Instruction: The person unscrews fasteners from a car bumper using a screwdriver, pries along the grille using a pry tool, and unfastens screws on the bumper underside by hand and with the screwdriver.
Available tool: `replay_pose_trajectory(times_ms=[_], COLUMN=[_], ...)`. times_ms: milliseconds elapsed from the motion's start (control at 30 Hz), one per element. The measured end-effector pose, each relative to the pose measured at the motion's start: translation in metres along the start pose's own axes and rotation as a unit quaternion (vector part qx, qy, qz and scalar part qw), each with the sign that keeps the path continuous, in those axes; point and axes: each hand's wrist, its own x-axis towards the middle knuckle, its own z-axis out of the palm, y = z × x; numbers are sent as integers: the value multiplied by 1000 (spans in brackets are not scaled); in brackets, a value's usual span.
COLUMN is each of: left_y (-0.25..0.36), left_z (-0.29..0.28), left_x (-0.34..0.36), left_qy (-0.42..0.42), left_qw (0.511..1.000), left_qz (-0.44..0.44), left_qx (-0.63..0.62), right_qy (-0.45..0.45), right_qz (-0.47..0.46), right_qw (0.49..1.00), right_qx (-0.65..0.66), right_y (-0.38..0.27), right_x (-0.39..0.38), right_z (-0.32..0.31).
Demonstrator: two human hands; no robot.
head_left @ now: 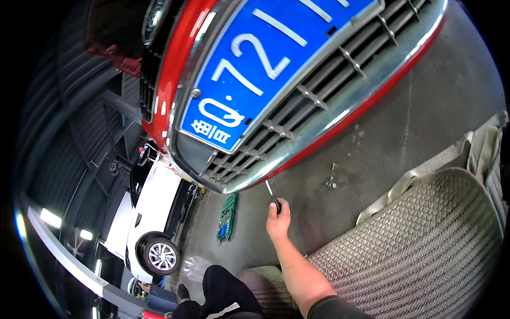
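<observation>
The right hand (pixel 278 220) had its fingers wrapped closely around a slim, black-handled tool with a bright metal shaft (pixel 273 196). The shaft pointed up to the lower edge of a glossy red car bumper (pixel 315 149); contact could not be told. A long green tool case (pixel 227 218) lay on the grey floor (pixel 249 234). The left hand's fingers could not be told.

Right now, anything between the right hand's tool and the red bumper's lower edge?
Nothing visible. The right hand holds the tool just at the red bumper's lower edge in view; can't tell whether they touch. The green case lies off left, out of that line.
</observation>
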Motion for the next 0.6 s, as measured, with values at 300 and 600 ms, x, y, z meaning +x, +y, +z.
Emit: replay_pose_trajectory(times_ms=[300,600], left_y=[130,240], left_z=[-83,-72], left_x=[189,345], left_qy=[11,-97], left_qw=[976,952], left_qz=[-31,80], left_qx=[-213,-280], right_qy=[-10,-28], right_qz=[106,102], right_qw=[994,994], right_qx=[5,7], right_y=[-4,-13], right_x=[-8,2], right_z=[7,1])
